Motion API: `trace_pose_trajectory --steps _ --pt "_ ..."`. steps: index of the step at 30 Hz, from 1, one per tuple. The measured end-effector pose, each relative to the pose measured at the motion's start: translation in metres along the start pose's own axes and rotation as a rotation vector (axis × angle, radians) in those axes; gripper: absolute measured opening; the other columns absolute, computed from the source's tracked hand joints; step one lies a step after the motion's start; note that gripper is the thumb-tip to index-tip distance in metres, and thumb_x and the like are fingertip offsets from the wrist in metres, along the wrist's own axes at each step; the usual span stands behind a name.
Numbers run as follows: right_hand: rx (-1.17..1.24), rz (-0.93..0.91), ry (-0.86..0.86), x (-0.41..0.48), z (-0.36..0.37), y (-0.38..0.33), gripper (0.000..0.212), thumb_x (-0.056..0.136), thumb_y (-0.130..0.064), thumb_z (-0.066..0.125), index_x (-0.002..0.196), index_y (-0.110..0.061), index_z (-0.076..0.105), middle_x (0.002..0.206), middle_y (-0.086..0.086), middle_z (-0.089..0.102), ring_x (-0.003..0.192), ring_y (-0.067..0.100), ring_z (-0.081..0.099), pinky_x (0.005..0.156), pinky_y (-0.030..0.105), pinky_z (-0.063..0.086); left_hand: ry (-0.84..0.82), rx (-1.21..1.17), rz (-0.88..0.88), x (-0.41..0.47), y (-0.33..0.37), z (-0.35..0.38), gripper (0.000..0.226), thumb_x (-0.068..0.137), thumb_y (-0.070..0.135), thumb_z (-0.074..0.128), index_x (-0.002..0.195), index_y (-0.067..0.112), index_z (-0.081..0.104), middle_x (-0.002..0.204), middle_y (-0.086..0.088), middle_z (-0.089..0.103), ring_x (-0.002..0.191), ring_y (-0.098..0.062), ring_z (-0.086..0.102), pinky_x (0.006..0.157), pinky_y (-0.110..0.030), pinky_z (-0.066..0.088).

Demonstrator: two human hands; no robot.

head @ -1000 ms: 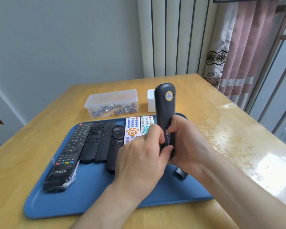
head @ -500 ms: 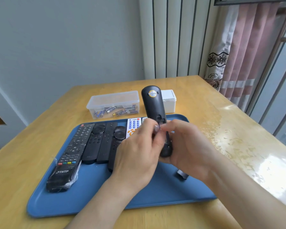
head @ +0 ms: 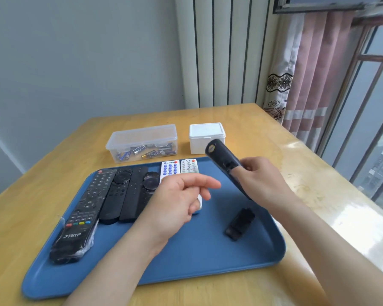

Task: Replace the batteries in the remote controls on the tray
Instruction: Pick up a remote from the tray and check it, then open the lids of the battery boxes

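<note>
Dark remote (head: 223,160) held tilted over blue tray (head: 197,261), right half, back side up, batt. compartment open. Its black cover (head: 240,224) lies on tray, right part. Six other remotes (head: 128,195) side by side in row, tray's left half.

Remotes (head: 128,195) are ranged at 10 o'clock on the tray (head: 197,261), a cover (head: 240,224) at 4. Beyond 12, a battery box (head: 142,140) and a lidded box (head: 206,134) are set.

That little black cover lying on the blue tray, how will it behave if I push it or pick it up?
The black cover looks small and thin, so probably light and fairly stiff. On the smooth-looking blue tray a push would likely slide it, not roll it.
</note>
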State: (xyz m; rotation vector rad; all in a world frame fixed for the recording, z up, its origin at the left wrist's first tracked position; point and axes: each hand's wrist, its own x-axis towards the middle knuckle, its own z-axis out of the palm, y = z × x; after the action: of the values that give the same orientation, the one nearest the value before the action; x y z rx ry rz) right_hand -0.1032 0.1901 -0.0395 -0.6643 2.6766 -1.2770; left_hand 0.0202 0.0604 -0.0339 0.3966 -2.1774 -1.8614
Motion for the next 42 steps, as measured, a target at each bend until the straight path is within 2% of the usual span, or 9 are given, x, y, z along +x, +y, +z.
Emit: trace_pose_trajectory --steps 6,8,11,18,26,29,32,37,42 --pt "-0.254 -0.033 0.038 0.001 0.008 0.005 0.035 0.094 -0.022 0.045 0.126 -0.01 0.05 0.104 0.01 0.054 0.106 0.033 0.053 0.076 0.035 0.038 -0.041 0.694 0.08 0.012 0.001 0.013 0.034 0.094 0.019 0.041 0.102 0.036 0.069 0.058 0.011 0.056 0.056 -0.01 0.05 0.055 -0.026 0.04" --pt "-0.384 -0.077 0.03 -0.001 0.009 0.004 0.034 0.092 -0.023 0.047 0.124 -0.012 0.053 0.109 0.011 0.063 0.105 0.034 0.057 0.081 0.037 0.046 -0.054 0.919 0.093 0.011 0.002 0.019 0.025 0.094 0.038 0.045 0.108 0.037 0.065 0.08 0.01 0.064 0.085 -0.013 0.06 0.075 -0.031 0.048" --pt "-0.475 -0.098 0.048 -0.003 0.006 0.001 0.027 0.092 -0.026 0.046 0.11 -0.016 0.063 0.104 0.008 0.068 0.097 0.033 0.062 0.075 0.036 0.049 -0.086 1.117 0.132 0.01 0.003 0.029 0.023 0.09 0.048 0.05 0.103 0.035 0.065 0.073 0.007 0.054 0.089 -0.019 0.059 0.072 -0.031 0.045" --pt "-0.264 -0.075 -0.176 0.007 -0.016 0.002 0.026 0.086 -0.024 0.051 0.062 -0.015 0.059 0.062 0.006 0.059 0.061 0.03 0.057 0.058 0.031 0.045 -0.137 0.809 0.132 0.025 0.011 0.014 0.026 0.095 0.046 0.048 0.091 0.031 0.068 0.05 0.011 0.049 0.053 -0.003 0.046 0.059 -0.029 0.04" --pt "0.133 -0.088 -0.326 0.051 -0.043 -0.011 0.016 0.092 -0.022 0.061 0.105 -0.024 0.07 0.074 0.002 0.066 0.07 0.016 0.062 0.062 0.026 0.042 0.122 0.697 0.26 0.115 0.029 -0.028 0.026 0.101 0.021 0.04 0.102 0.032 0.064 0.062 0.006 0.056 0.057 -0.013 0.049 0.052 -0.025 0.036" --pt "0.185 -0.086 -0.232 0.089 -0.023 -0.007 0.048 0.085 -0.014 0.07 0.13 -0.024 0.056 0.093 0.004 0.058 0.077 0.018 0.055 0.061 0.022 0.043 0.113 1.059 0.28 0.146 0.025 -0.031 0.021 0.095 0.038 0.052 0.112 0.034 0.063 0.091 0.004 0.067 0.087 -0.02 0.059 0.07 -0.03 0.045" --pt "0.125 -0.074 -0.213 0.13 -0.002 0.003 0.091 0.077 -0.012 0.079 0.15 -0.03 0.028 0.141 0.01 0.042 0.128 0.022 0.044 0.086 0.024 0.046 0.103 1.476 0.332 0.173 0.018 -0.024 0.042 0.092 0.052 0.052 0.125 0.027 0.055 0.113 -0.004 0.067 0.106 -0.028 0.06 0.076 -0.034 0.046" --pt "0.203 -0.093 -0.376 0.175 0.017 0.016 0.117 0.073 -0.001 0.081 0.154 -0.04 0.006 0.156 0.003 0.025 0.129 0.023 0.045 0.1 0.034 0.048 0.064 1.772 0.474 0.198 0.012 -0.006 0.032 0.099 0.04 0.043 0.111 0.014 0.057 0.104 -0.009 0.068 0.092 -0.032 0.065 0.06 -0.031 0.032" --pt "0.292 -0.183 -0.357 0.191 0.03 0.026 0.114 0.071 -0.003 0.085 0.155 -0.031 0.013 0.141 0.0 0.037 0.128 0.016 0.042 0.09 0.004 0.041 0.035 1.965 0.727 0.209 -0.002 -0.015 0.037 0.046 0.034 0.087 0.051 0.016 0.056 0.037 0.002 0.051 0.028 -0.017 0.048 0.046 -0.018 0.015"
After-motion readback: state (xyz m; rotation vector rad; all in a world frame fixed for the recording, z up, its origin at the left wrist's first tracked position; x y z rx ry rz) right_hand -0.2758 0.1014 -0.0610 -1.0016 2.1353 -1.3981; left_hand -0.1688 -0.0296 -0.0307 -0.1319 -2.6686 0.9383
